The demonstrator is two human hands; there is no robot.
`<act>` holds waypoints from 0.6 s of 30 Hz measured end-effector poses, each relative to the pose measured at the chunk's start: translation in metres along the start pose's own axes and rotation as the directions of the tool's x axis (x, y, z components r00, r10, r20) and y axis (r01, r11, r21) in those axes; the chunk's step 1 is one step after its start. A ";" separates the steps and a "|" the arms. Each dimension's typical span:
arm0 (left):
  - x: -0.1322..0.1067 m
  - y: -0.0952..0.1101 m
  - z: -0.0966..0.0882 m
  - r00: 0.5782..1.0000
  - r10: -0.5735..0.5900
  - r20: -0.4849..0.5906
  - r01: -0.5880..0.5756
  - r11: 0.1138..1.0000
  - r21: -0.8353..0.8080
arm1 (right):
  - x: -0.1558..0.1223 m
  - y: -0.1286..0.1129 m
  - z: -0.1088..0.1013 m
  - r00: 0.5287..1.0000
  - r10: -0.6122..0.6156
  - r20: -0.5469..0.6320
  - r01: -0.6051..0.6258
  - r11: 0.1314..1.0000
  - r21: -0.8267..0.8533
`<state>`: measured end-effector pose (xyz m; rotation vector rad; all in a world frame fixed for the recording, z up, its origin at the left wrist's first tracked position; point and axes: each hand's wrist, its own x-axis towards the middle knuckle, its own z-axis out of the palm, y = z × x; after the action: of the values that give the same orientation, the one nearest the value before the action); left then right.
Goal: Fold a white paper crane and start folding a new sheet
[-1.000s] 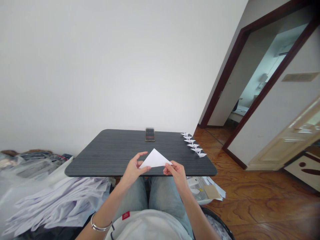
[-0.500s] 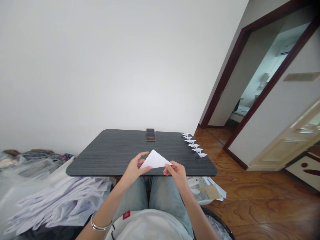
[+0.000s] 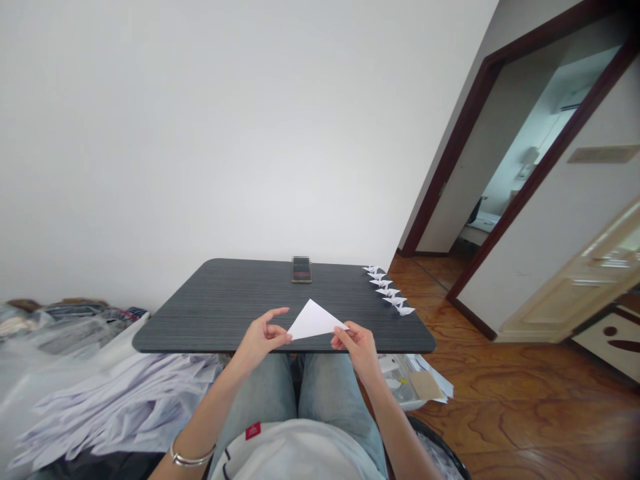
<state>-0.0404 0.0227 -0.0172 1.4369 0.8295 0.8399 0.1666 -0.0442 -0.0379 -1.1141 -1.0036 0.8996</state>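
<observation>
A white sheet of paper folded into a triangle is held above the front edge of the dark table, its peak pointing away from me. My left hand pinches the left corner between thumb and a curled finger, with the index finger stretched out. At the right corner, my right hand grips the paper between thumb and fingers. Several white folded paper cranes stand in a row along the table's right edge.
The dark table stands against a white wall. A phone is propped at its back. White cloth lies in a heap at the left. Below the table's right side is a plastic bin with papers.
The folded paper has shifted slightly to the right. My left hand has slid outward to its left corner, and my right hand has moved a little to the right with it.
</observation>
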 end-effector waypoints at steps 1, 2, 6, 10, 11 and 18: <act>0.000 0.000 0.000 1.000 0.004 0.001 -0.004 1.000 -0.004 | 0.000 0.000 0.000 1.000 -0.001 -0.004 0.001 1.000 -0.001; 0.000 0.000 0.000 1.000 0.012 0.007 -0.012 1.000 -0.006 | -0.001 -0.001 0.001 1.000 -0.002 -0.004 0.002 1.000 -0.004; 0.005 -0.002 0.009 0.994 0.023 0.108 -0.023 1.000 0.004 | -0.006 -0.005 0.006 0.999 -0.014 0.042 0.016 0.999 -0.040; 0.009 -0.004 0.020 0.989 0.076 0.124 -0.081 0.996 0.040 | -0.010 -0.009 0.012 0.996 -0.006 0.084 0.012 0.997 -0.076; 0.009 -0.004 0.021 0.989 0.087 0.120 -0.094 0.994 0.050 | -0.011 -0.009 0.012 0.996 -0.005 0.086 0.012 0.996 -0.083; 0.006 -0.007 0.018 0.988 0.052 0.146 -0.061 0.996 0.058 | -0.008 -0.005 0.009 0.997 -0.018 0.072 0.026 0.994 -0.111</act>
<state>-0.0216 0.0192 -0.0242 1.5630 0.7136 0.7487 0.1561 -0.0501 -0.0330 -1.1693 -1.1339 0.8791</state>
